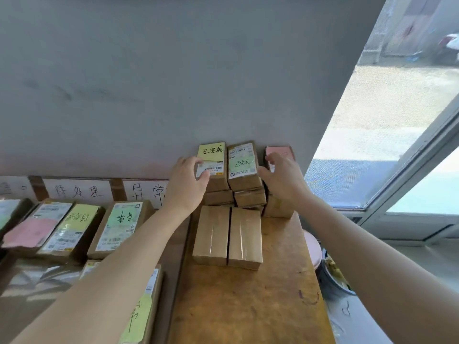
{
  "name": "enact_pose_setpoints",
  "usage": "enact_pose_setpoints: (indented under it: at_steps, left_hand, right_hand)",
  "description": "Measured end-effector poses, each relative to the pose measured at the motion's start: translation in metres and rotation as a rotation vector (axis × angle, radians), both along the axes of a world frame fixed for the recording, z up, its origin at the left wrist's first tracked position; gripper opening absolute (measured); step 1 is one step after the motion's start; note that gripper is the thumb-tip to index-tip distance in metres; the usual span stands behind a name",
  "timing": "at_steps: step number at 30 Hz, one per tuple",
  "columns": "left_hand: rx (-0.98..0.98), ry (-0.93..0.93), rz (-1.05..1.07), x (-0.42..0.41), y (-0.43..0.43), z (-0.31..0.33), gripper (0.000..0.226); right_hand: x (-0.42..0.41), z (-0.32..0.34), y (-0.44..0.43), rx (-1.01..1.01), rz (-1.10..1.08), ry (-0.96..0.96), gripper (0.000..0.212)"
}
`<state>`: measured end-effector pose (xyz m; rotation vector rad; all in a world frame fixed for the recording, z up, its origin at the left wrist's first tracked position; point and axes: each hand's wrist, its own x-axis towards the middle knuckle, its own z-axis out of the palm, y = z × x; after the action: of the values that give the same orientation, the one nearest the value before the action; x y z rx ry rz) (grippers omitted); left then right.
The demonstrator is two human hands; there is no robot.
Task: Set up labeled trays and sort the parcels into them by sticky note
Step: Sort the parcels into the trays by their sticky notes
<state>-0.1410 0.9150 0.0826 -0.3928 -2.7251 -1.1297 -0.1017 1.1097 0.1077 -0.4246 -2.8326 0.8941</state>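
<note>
Small cardboard parcels are stacked against the grey wall on a wooden table. The top left parcel carries a yellow sticky note, the one beside it a green note, and a third at the right a pink note. My left hand presses the left side of the yellow-note parcel. My right hand lies between the green-note and pink-note parcels, fingers spread. Two plain parcels lie flat in front of the stack.
To the left, cardboard trays hold parcels with pink, yellow and green notes, under white handwritten labels taped to the wall. Another yellow-note parcel lies nearer. A window is on the right, a pink stool below.
</note>
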Motion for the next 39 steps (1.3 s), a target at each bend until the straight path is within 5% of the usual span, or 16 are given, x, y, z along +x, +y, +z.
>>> enact_pose_setpoints:
  at_steps: [6, 18, 31, 39]
  left_hand:
    - [0.042, -0.241, 0.027, -0.047, 0.013, -0.025, 0.047]
    - [0.421, -0.676, 0.007, -0.085, 0.018, -0.06, 0.03]
    - [0.726, -0.698, 0.062, -0.065, -0.011, -0.044, 0.056]
    - [0.743, -0.647, 0.023, -0.043, -0.059, -0.024, 0.075]
  right_hand:
    - [-0.044, -0.035, 0.002, -0.15, -0.011, -0.133, 0.033]
    - [-0.079, -0.054, -0.005, -0.388, -0.182, -0.201, 0.034]
    - [-0.064, -0.027, -0.014, -0.679, -0.194, -0.139, 0.022]
    - [-0.047, -0.013, -0.045, -0.83, -0.049, -0.155, 0.06]
